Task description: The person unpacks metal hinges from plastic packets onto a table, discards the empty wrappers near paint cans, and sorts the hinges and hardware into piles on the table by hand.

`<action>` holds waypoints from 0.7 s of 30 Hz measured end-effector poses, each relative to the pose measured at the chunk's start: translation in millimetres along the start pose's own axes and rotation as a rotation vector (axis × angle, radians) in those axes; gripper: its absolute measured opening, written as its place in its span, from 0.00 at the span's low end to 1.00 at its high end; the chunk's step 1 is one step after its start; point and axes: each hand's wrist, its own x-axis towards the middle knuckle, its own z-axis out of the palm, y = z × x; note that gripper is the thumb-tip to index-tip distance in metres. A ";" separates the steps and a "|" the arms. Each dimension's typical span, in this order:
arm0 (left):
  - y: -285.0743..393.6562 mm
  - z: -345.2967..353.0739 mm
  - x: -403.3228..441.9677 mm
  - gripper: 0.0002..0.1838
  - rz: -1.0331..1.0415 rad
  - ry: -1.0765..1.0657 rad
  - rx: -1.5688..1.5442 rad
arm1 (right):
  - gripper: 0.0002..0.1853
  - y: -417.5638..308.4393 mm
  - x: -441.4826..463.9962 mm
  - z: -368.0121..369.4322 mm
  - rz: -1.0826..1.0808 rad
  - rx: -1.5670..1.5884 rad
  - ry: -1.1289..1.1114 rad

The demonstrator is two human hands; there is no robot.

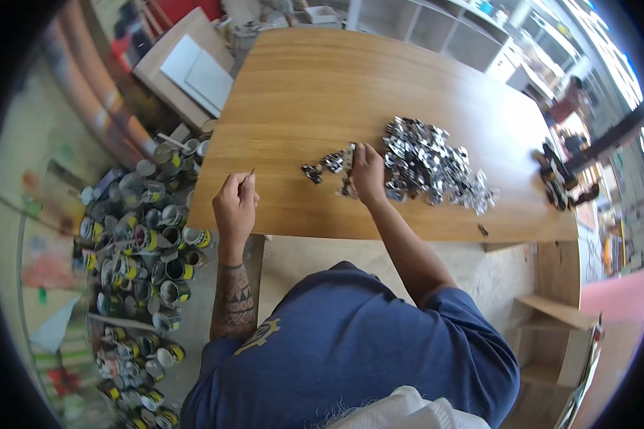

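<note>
My left hand (236,202) is closed above the near left edge of the wooden table (293,93). Between its thumb and forefinger a small, thin dark piece (252,171) sticks up, too small to name. My right hand (368,174) is also closed, fingers down among shiny metal pieces at the table's middle; what its fingertips grip is hidden. Left of it lies a small cluster of metal pieces (333,162), and to its right spreads a large heap of shiny metal fittings (426,161), possibly hinges.
One small dark piece (483,229) lies near the table's front edge. Many open paint cans (168,268) crowd the floor at left. Boards (193,71) lean behind them. Dark tools (557,179) sit at the table's right end. Another person (571,99) is far right.
</note>
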 end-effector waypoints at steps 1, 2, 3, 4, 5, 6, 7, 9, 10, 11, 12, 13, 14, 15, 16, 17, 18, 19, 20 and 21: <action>-0.6 5.2 -6.4 0.12 0.006 -0.034 -0.010 | 0.16 12.4 5.1 7.3 -0.111 -0.041 0.091; -1.2 9.8 -11.7 0.12 -0.011 -0.062 -0.025 | 0.15 9.7 6.6 9.3 -0.206 -0.112 0.119; -0.5 13.0 -15.6 0.11 -0.026 -0.081 -0.037 | 0.13 9.0 10.8 8.5 -0.305 -0.183 0.140; 0.8 15.3 -18.8 0.11 -0.019 -0.097 -0.042 | 0.13 8.6 17.3 3.4 -0.266 -0.263 0.042; 2.8 17.6 -21.6 0.11 -0.020 -0.127 -0.048 | 0.13 7.7 22.5 -3.3 -0.262 -0.267 0.055; 4.3 18.9 -24.0 0.11 -0.024 -0.152 -0.053 | 0.13 6.2 27.5 -12.3 -0.417 -0.388 0.125; 4.3 18.8 -26.7 0.11 -0.022 -0.158 -0.058 | 0.14 8.3 33.1 -22.1 -0.572 -0.511 0.190; 3.3 17.6 -33.8 0.11 -0.045 -0.185 -0.068 | 0.24 -2.2 32.2 -53.2 -0.381 -0.799 0.176; 4.2 17.4 -36.8 0.11 -0.049 -0.183 -0.073 | 0.29 -7.1 34.3 -69.0 -0.250 -0.933 0.111; 5.9 17.0 -39.8 0.11 -0.051 -0.195 -0.076 | 0.35 -7.6 36.1 -82.6 -0.115 -1.063 0.045; 7.1 17.6 -41.6 0.11 -0.053 -0.208 -0.078 | 0.35 -4.1 39.3 -91.2 -0.117 -1.067 0.043; 6.6 20.5 -42.5 0.11 -0.053 -0.205 -0.081 | 0.37 -1.0 44.3 -97.9 -0.053 -1.092 -0.052; 5.5 25.1 -43.1 0.11 -0.033 -0.230 -0.095 | 0.39 1.7 49.3 -101.1 0.012 -1.114 -0.145; 6.6 29.1 -43.1 0.11 -0.012 -0.255 -0.107 | 0.39 0.6 52.9 -101.5 0.009 -1.116 -0.142; 11.8 32.8 -42.7 0.11 -0.009 -0.273 -0.105 | 0.38 -0.9 56.9 -101.8 0.011 -1.120 -0.175; 12.3 36.9 -42.2 0.11 -0.002 -0.272 -0.107 | 0.38 -2.1 60.3 -102.6 0.013 -1.124 -0.206; 13.2 42.0 -41.1 0.11 0.010 -0.295 -0.132 | 0.36 -3.4 62.4 -101.5 -0.004 -1.119 -0.191; 15.2 47.0 -40.5 0.11 0.023 -0.320 -0.159 | 0.36 -1.8 64.9 -101.1 -0.001 -1.121 -0.181; 18.3 50.2 -41.1 0.11 0.020 -0.341 -0.161 | 0.37 1.4 67.6 -101.3 0.008 -1.095 -0.192; 19.1 52.7 -41.2 0.11 0.033 -0.349 -0.169 | 0.39 1.4 70.4 -102.2 0.015 -1.068 -0.198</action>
